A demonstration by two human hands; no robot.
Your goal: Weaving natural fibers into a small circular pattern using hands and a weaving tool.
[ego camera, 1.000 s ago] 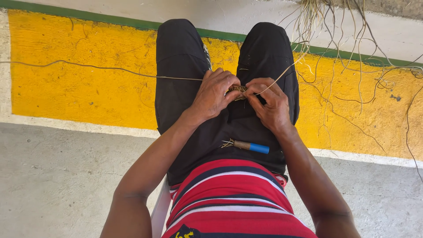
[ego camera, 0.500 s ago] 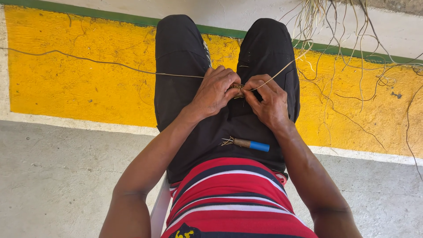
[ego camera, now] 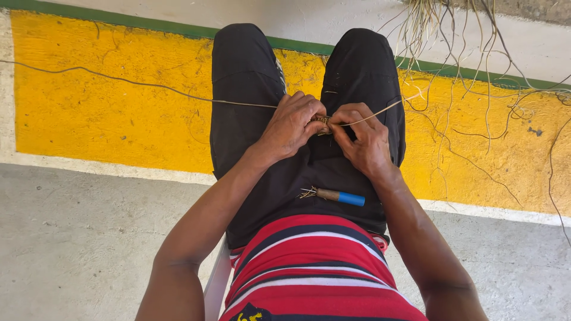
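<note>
Seated person, viewed from above, both hands brought together over the lap. The left hand [ego camera: 291,126] is curled closed around a small woven fibre piece [ego camera: 322,121], thumb and fingers pinching it. The right hand [ego camera: 364,141] meets it from the other side, fingertips closed on the same piece; the two hands touch at the knuckles. The piece sits between the thighs, above the black shorts [ego camera: 309,172].

One thin strand [ego camera: 148,86] runs from the left hand out across the yellow painted band [ego camera: 119,113] to the left frame edge. A second strand [ego camera: 380,112] leaves the right hand toward the upper right, where a loose bundle of dry fibres [ego camera: 452,35] hangs and spreads over the yellow band.

A tool with a blue handle [ego camera: 339,196] lies on the lap, just below the hands, not touched. Bare grey concrete floor [ego camera: 77,238] lies on both sides of the legs. A white chair edge [ego camera: 217,282] shows beside the left forearm.
</note>
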